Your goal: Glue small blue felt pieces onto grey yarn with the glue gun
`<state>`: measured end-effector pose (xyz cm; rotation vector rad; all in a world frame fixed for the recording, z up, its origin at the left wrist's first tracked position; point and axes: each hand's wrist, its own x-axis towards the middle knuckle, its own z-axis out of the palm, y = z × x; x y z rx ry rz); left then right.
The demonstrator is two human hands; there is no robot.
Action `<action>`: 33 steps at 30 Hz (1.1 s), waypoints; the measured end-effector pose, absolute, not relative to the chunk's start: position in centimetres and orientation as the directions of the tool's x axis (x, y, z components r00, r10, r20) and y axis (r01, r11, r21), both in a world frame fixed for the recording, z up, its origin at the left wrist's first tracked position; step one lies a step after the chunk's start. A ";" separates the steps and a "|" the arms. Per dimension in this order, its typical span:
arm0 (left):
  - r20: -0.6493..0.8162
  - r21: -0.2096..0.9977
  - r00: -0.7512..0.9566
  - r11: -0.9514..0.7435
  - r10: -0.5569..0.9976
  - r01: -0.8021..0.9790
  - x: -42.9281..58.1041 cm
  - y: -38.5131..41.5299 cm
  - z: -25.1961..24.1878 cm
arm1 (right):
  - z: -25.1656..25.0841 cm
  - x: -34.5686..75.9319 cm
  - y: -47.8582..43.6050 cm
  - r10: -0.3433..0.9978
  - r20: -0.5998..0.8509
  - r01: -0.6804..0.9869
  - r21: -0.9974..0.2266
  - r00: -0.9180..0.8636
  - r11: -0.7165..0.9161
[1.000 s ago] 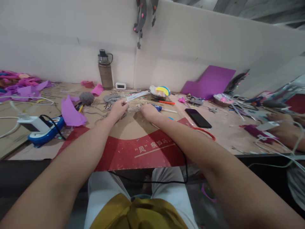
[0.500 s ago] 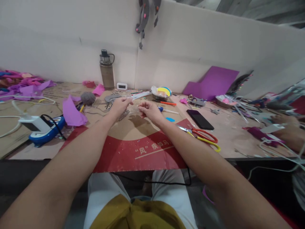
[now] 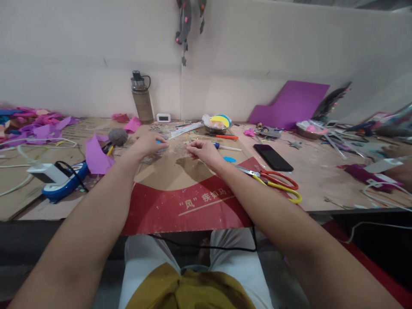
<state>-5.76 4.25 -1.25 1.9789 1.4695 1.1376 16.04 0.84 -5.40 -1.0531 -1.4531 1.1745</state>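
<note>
We are noting the left hand at a blue piece left of the bowl, its grip unclear; in front of the bowl, the right hand is pinching fingertips together, contents indiscernible.

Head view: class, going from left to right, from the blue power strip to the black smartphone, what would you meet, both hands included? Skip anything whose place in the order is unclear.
Blue power strip → gray yarn ball → left hand → right hand → flat blue piece → black smartphone.
</note>
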 end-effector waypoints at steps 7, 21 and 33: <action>0.380 0.725 0.184 -0.416 0.906 0.550 -2.6 2.2 -1.2 | -5.1 15.9 0.6 0.970 0.183 0.039 -0.981 -0.161 0.191; 0.302 0.843 0.301 -0.401 0.904 0.359 -0.7 0.9 -1.8 | -5.2 15.4 0.8 0.954 0.250 0.111 -0.956 -0.163 0.270; 0.401 0.763 0.317 -0.505 0.860 0.404 0.0 0.3 -1.2 | -4.0 15.0 -0.2 0.928 0.353 0.179 -0.912 -0.122 0.370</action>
